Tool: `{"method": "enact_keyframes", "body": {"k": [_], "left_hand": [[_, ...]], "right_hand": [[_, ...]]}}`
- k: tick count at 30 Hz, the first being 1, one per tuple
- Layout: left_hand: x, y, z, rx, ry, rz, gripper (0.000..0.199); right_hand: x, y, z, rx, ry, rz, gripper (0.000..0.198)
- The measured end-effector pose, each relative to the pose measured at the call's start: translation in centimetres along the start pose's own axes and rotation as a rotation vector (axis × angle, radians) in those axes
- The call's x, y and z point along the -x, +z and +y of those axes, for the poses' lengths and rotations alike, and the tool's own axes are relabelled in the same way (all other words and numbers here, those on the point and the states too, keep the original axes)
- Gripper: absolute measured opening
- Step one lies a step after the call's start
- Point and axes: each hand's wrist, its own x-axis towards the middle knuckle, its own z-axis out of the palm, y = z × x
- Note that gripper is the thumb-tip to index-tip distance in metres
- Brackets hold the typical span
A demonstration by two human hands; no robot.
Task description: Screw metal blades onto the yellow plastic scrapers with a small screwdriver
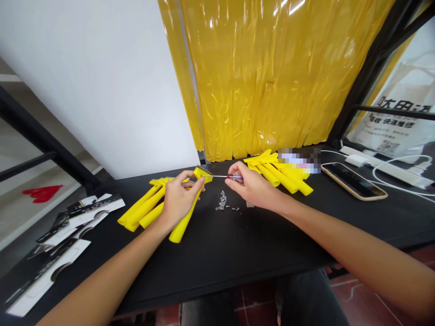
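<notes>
My left hand (183, 194) is closed round the upper part of a yellow scraper (185, 222), whose tube handle slants down toward the table's front edge. A greyish strip shows along its head. In my right hand (249, 183) is a screwdriver (234, 177) with a dark, partly see-through handle. Its thin shaft points left, and the tip meets the scraper's head. Whether a screw sits under the tip is too small to tell. Between and below my hands lies a small heap of screws and nuts (222, 201) on the black table (238, 249).
More yellow scrapers (144, 206) lie left of my left hand, and another pile (282, 176) lies at right. Black-and-white card sleeves (68, 231) spread over the left end. A phone (353, 181) and a white power strip (387, 165) with cables lie at right. Yellow plastic strips (272, 81) hang behind.
</notes>
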Motion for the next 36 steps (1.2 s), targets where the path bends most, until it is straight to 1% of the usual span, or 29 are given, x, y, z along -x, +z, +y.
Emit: {"method": "enact_keyframes", "body": {"k": [3, 7, 8, 12, 15, 19, 23, 27, 31, 33, 34, 36], "left_hand": [[-0.04, -0.05, -0.06, 0.010, 0.001, 0.006, 0.027], [0.04, -0.03, 0.07, 0.001, 0.005, 0.002, 0.027], [0.06, -0.02, 0.09, 0.001, 0.006, 0.002, 0.027], [0.03, -0.04, 0.01, 0.014, 0.005, -0.002, 0.025], [-0.06, -0.08, -0.10, 0.010, 0.009, 0.009, 0.026], [-0.08, -0.04, -0.02, -0.011, 0.005, 0.003, 0.026], [0.02, 0.06, 0.13, -0.024, -0.022, 0.006, 0.024], [0.10, 0.05, 0.03, -0.036, -0.009, -0.003, 0.023], [0.14, -0.06, -0.01, -0.056, 0.040, -0.009, 0.022], [0.16, -0.09, 0.12, -0.071, 0.058, -0.004, 0.021], [0.18, -0.09, 0.21, -0.078, 0.064, -0.004, 0.021], [0.20, -0.06, 0.38, -0.085, 0.070, -0.007, 0.020]], "right_hand": [[-0.11, 0.05, 0.14, 0.011, -0.046, 0.021, 0.020], [-0.15, -0.07, 0.25, 0.085, -0.076, -0.004, 0.040], [-0.07, -0.06, 0.15, 0.089, -0.068, -0.007, 0.042], [0.40, 0.23, -0.44, 0.025, -0.009, -0.005, 0.025], [0.43, 0.42, -0.44, -0.008, -0.035, 0.014, 0.020], [0.09, 0.23, 0.03, 0.063, -0.122, 0.045, 0.025], [0.02, -0.07, 0.16, 0.117, -0.145, 0.029, 0.027], [-0.03, -0.13, 0.11, 0.125, -0.120, 0.003, 0.033], [-0.14, 0.17, 0.10, 0.018, -0.021, -0.043, 0.042], [-0.05, 0.37, -0.06, -0.022, 0.003, -0.070, 0.045], [0.05, 0.45, -0.18, -0.009, 0.002, -0.074, 0.044], [0.29, 0.54, -0.47, 0.083, -0.017, -0.066, 0.037]]}}
